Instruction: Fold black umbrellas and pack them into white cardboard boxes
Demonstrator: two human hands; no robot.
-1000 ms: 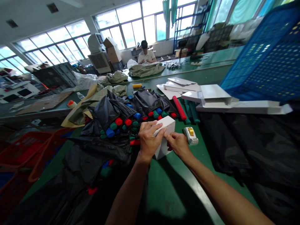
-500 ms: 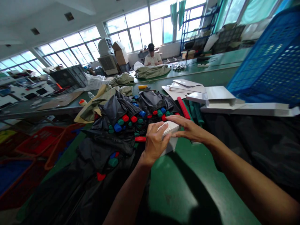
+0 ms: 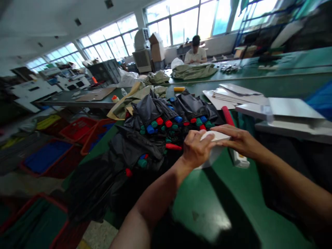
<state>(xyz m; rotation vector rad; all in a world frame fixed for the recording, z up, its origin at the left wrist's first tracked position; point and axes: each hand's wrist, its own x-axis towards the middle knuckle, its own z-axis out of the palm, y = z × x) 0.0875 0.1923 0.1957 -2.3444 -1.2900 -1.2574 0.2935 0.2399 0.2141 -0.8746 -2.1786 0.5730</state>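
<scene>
A white box (image 3: 215,137) stands on the green table (image 3: 204,207), its small end facing up. My left hand (image 3: 197,148) is closed round its left side, with the thumb across the top. At the right, my right hand (image 3: 234,138) grips the far and right edges of the same end. Beyond and left of the box lie black plastic bags (image 3: 149,110) with red, blue and green ribbed ends showing from them. A loose red ribbed piece (image 3: 173,147) is close to my left hand. Part of the box is hidden by my fingers.
White cartons (image 3: 295,109) and flat white card sheets (image 3: 233,95) lie at the right. A small white box (image 3: 240,159) is by my right wrist. Red crates (image 3: 55,162) stand on the floor at left. A person (image 3: 195,53) sits at the far table.
My view has turned left, so the scene sits further right. Both hands stay on the white box. The small white box by my right wrist shows more now.
</scene>
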